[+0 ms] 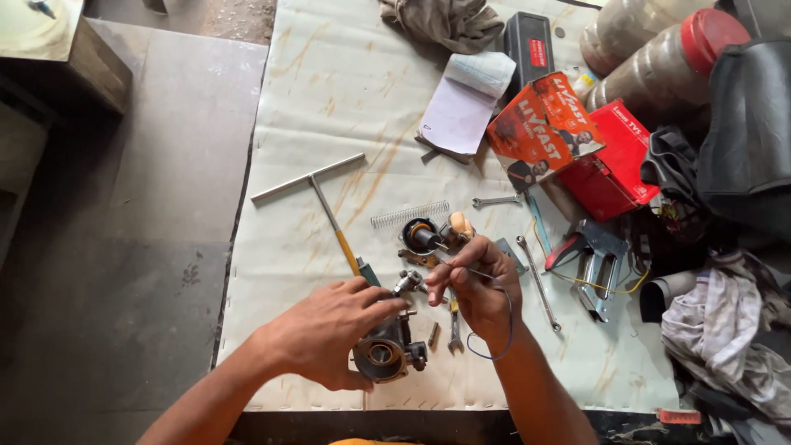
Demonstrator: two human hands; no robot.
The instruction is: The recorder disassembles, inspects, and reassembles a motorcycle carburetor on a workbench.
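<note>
A: Carburetor point(386, 350) — small dark metal body, near edge of the white mat point(329, 99), round bore facing the camera. Left hand point(325, 334) is wrapped over its top and left side, fingers closed on it, holding it just off or on the mat; can't tell which.

B: Right hand?

A: Right hand point(478, 284) pinches a thin wire point(494, 325), thumb and fingertips shut on the upper end. The wire loops down past the wrist and back up. The tip points toward the top of the carburetor, close to the left fingertips.

B: Step?

A: Looks like poking or cleaning a small passage with the wire, carburetor steadied. Tip seems lined up, not clearly inside anything; too small to tell.

B: Next move needs?

A: My read: fine aim with the wire end into a tiny hole, left hand keeping the body dead still, light push so the wire doesn't buckle.

B: Surroundings?

A: Just beyond the hands: a coil spring point(409, 213), a round black part point(422, 236), a small spanner point(454, 328) beside the carburetor, a T-handle wrench point(317, 185) to the left. Further right: a long spanner point(538, 283), a red-handled tool point(587, 259), red boxes point(614, 161), a notepad point(461, 103), rags point(717, 330).
</note>
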